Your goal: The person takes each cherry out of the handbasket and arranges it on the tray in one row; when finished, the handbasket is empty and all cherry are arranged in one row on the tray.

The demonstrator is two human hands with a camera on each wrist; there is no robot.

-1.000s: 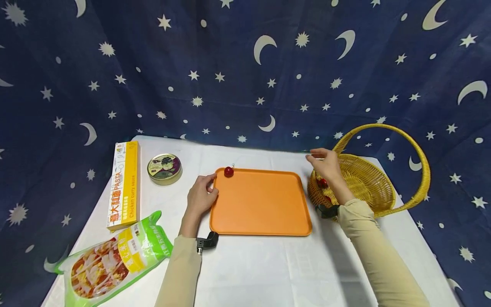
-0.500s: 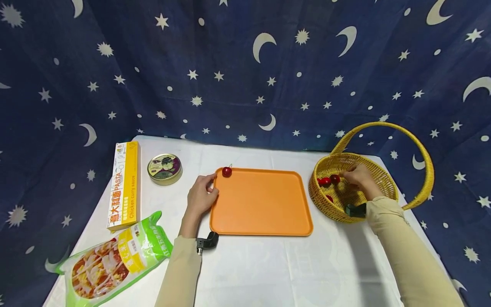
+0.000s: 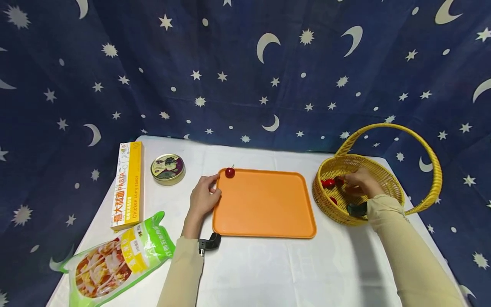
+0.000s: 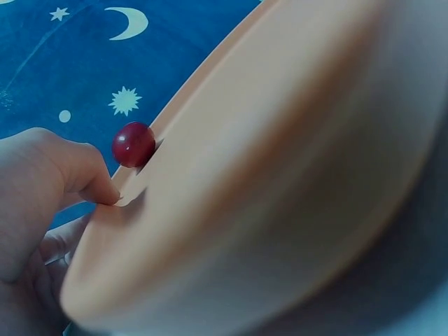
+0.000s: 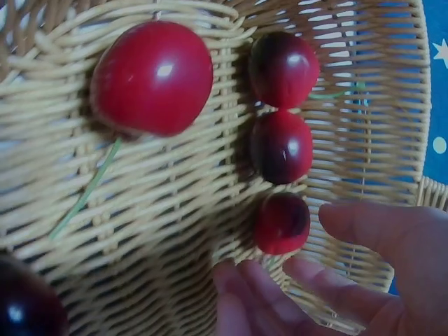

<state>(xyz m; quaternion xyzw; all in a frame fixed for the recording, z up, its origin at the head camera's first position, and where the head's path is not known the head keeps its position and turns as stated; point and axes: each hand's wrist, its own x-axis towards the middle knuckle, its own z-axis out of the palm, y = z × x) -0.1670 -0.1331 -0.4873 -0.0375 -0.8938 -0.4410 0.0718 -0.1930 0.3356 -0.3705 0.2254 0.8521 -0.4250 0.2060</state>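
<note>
My left hand (image 3: 203, 196) pinches the left rim of the orange tray (image 3: 264, 204), its thumb lying over the edge in the left wrist view. One red cherry (image 3: 230, 172) rests at the tray's back left corner. My right hand (image 3: 362, 181) reaches down inside the yellow wicker basket (image 3: 330, 209). In the right wrist view, its thumb and fingers are spread beside a dark red cherry (image 5: 282, 224), with a gap between thumb and fruit. Several other cherries lie in the basket, among them a large-looking one (image 5: 154, 78) with a green stem.
The basket's tall handle (image 3: 437, 170) arches up at the right. At the left are a pasta box (image 3: 128, 185), a round tin (image 3: 168, 169) and a green-edged food bag (image 3: 119, 260). A dark star-patterned cloth (image 3: 245, 76) hangs behind the white table.
My right hand has gone from above the basket's left side down into it, then slightly closer to the cherries. The left hand keeps its hold on the tray.
</note>
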